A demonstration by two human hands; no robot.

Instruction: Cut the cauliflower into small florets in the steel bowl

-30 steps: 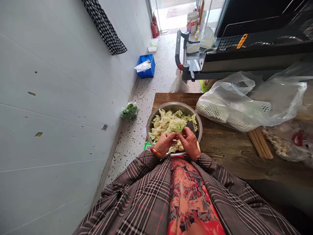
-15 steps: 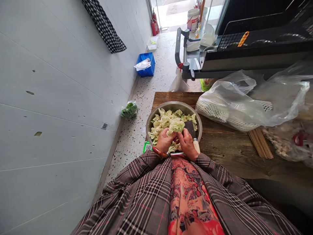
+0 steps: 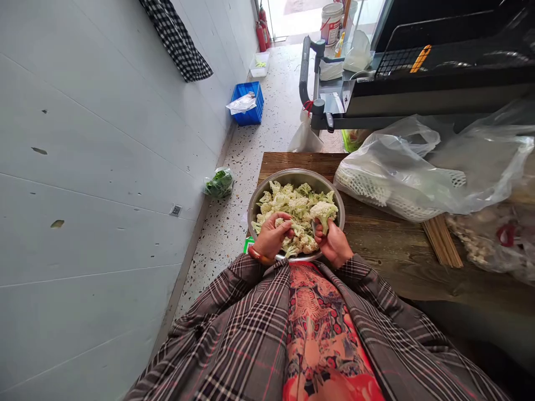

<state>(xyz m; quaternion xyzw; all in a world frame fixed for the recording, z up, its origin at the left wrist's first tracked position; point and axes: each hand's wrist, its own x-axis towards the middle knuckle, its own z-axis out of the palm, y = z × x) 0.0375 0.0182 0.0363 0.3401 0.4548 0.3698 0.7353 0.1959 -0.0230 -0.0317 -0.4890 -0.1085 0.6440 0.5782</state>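
Note:
Pale cauliflower pieces (image 3: 292,201) fill much of a round metal bowl (image 3: 253,207) at the table's near left corner. Over the bowl's right side, my right hand (image 3: 335,245) is closed around a larger cauliflower floret (image 3: 323,212), its head upward. My left hand (image 3: 272,237) is over the bowl's left front, thumb and fingers pinched together; what lies between them cannot be told from the pieces behind. The dark blade is mostly hidden around my right hand.
Clear plastic bags (image 3: 397,172) with white netting lie right of the bowl on the wooden table (image 3: 371,245), near wooden sticks (image 3: 442,240). Beyond stands a metal cart (image 3: 330,120). On the floor at left are bagged greens (image 3: 219,183) and a blue crate (image 3: 248,114).
My hands have moved apart, the left one leftward, the right one rightward with the floret. The cleaver blade and pale handle, visible before beside my right hand, no longer show clearly.

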